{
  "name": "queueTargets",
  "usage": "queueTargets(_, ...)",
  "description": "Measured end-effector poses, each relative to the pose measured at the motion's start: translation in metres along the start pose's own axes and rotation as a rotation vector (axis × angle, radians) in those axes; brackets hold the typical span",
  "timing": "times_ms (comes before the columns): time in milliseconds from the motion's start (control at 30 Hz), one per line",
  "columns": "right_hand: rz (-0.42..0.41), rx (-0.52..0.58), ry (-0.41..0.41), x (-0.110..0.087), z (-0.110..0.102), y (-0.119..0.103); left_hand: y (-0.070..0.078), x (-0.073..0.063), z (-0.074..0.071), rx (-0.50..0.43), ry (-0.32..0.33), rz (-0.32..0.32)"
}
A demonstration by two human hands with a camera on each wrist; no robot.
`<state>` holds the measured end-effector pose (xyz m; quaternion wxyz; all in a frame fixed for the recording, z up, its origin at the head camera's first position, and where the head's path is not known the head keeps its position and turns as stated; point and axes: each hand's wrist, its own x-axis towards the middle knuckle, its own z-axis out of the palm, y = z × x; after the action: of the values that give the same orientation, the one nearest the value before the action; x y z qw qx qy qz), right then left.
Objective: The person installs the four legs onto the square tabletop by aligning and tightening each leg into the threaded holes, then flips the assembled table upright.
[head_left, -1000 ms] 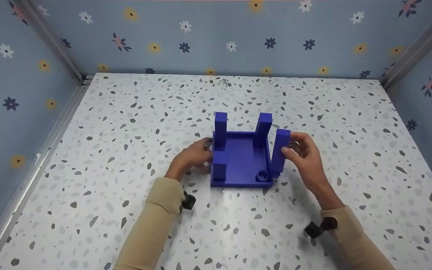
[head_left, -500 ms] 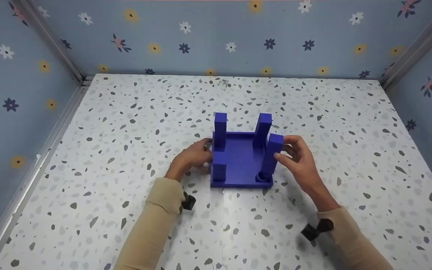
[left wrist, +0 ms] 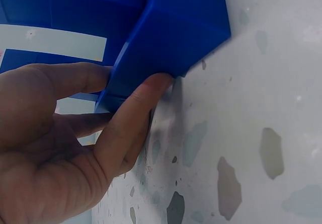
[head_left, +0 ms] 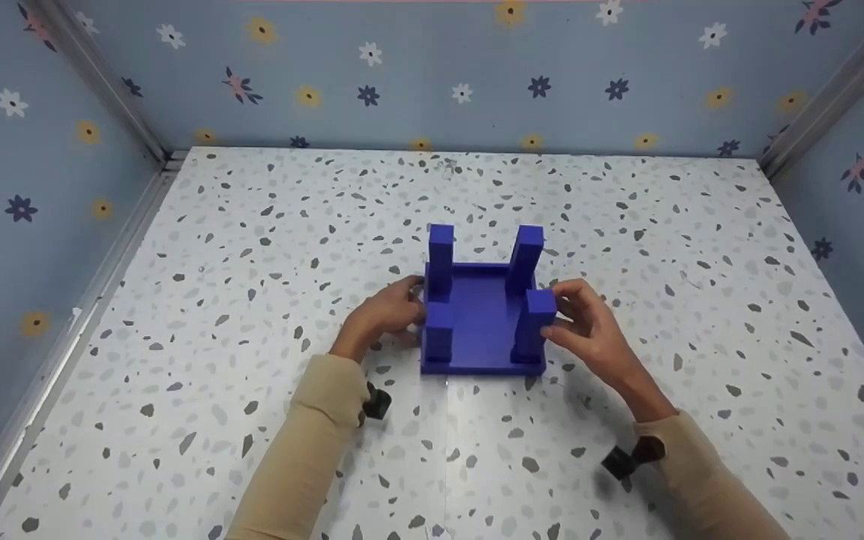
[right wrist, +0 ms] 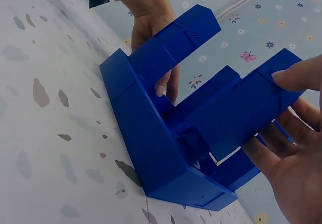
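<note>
A small blue plastic table top [head_left: 481, 322] lies upside down, its raised rim upward. Upright legs stand at its far left corner [head_left: 441, 259], far right corner [head_left: 526, 259] and near left corner [head_left: 439, 334]. My right hand [head_left: 586, 322] pinches a fourth square leg [head_left: 531, 326] between thumb and fingers, over the near right corner. The right wrist view shows that leg's lower end [right wrist: 216, 138] tilted close above the round socket [right wrist: 188, 146]. My left hand [head_left: 391, 309] grips the left rim, with fingers [left wrist: 136, 103] against its outer side.
The table top rests on a white speckled surface [head_left: 289, 210]. Flowered blue panels [head_left: 417, 67] rise at the back and both sides, with metal rails [head_left: 102, 82] at the corners. A black camera mount sits on each wrist, the right one [head_left: 631, 457] low over the surface.
My right hand has moved the fourth leg left and down, from outside the right rim to over the corner socket, which is now covered in the head view. My left hand stays put.
</note>
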<state>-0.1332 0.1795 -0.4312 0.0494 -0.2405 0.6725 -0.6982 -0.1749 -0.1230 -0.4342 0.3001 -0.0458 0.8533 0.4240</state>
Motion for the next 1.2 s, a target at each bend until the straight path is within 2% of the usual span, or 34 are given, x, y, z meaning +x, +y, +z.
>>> queueTargets(300, -0.001, -0.033, -0.044, -0.0017, -0.0049, -0.0006, 0.0010, 0.0007, -0.0003, 0.021, -0.002, -0.011)
queueTargets(533, 0.005, -0.141, -0.050, -0.0024, -0.0077, -0.0026, 0.0017, 0.0009, -0.0009, 0.009, -0.004, -0.017)
queueTargets(800, -0.024, -0.169, -0.114, -0.0048, -0.0099, -0.0061, 0.0019, 0.0006, -0.0007, 0.012, -0.009, -0.016)
queueTargets(1067, 0.038, -0.267, -0.058, -0.0054, -0.0075, -0.0087, 0.0015, 0.0020, -0.0003, 0.006, -0.011, -0.014)
queueTargets(1200, 0.038, -0.290, -0.043, -0.0059, -0.0066, -0.0089, 0.0010, 0.0025, -0.0001, 0.001, -0.009, -0.017)
